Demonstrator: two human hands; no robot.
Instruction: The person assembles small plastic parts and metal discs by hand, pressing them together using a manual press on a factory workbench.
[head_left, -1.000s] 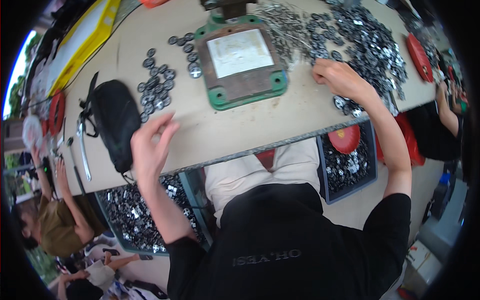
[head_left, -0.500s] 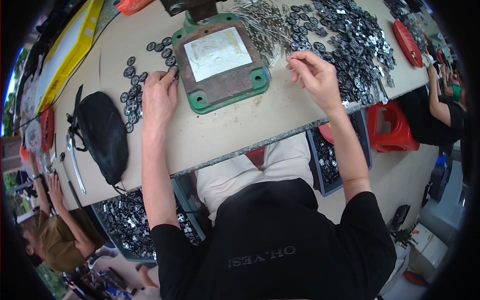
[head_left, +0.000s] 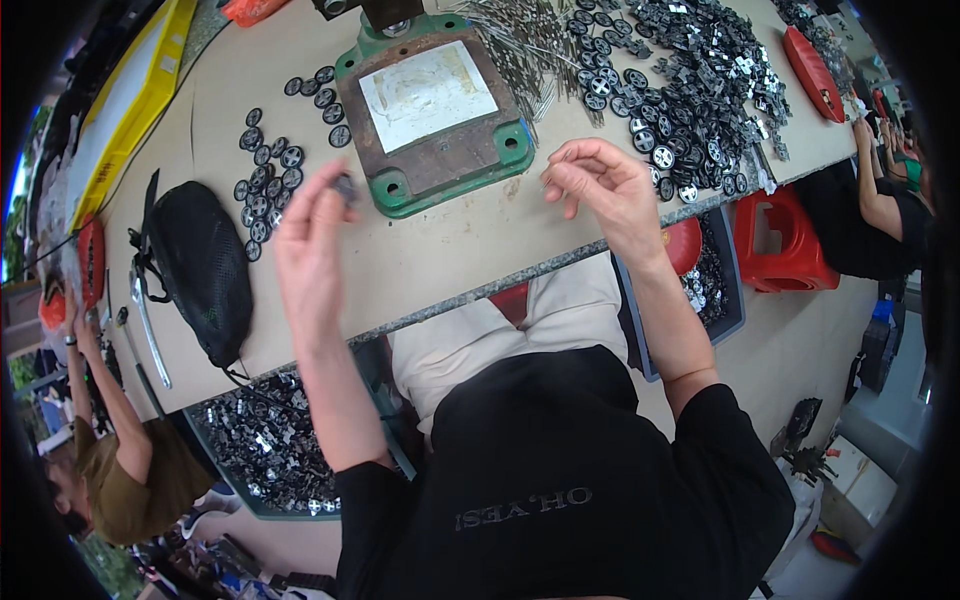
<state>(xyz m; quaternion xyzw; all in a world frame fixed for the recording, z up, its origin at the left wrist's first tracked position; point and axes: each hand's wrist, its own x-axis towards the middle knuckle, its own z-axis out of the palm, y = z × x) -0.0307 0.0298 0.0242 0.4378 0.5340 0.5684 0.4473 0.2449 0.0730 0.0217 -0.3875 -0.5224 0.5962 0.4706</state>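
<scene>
Between thumb and fingers of my left hand (head_left: 315,225) is a small black wheel (head_left: 346,187), raised off the table left of the press base. Motion blurs that hand a little. My right hand (head_left: 605,190) is closed in a pinch at the base's right front corner; whatever its fingertips hold is too small to make out. The green press base (head_left: 415,200) carries a brown plate with a white sheet (head_left: 428,95) on it. Loose black wheels (head_left: 262,190) lie left of the base. Thin metal rods (head_left: 510,45) are heaped behind my right hand.
Black wheels and clips (head_left: 700,80) form a large pile at the right. A black mesh pouch (head_left: 205,270) and a wrench (head_left: 150,330) lie left. Bins of parts (head_left: 265,440) stand below the table edge, beside a red stool (head_left: 780,240). A co-worker (head_left: 130,460) sits left.
My left hand has lifted off the table beside the base, drawing a wheel toward me. My right hand has shifted slightly left and nearer, still pinched.
</scene>
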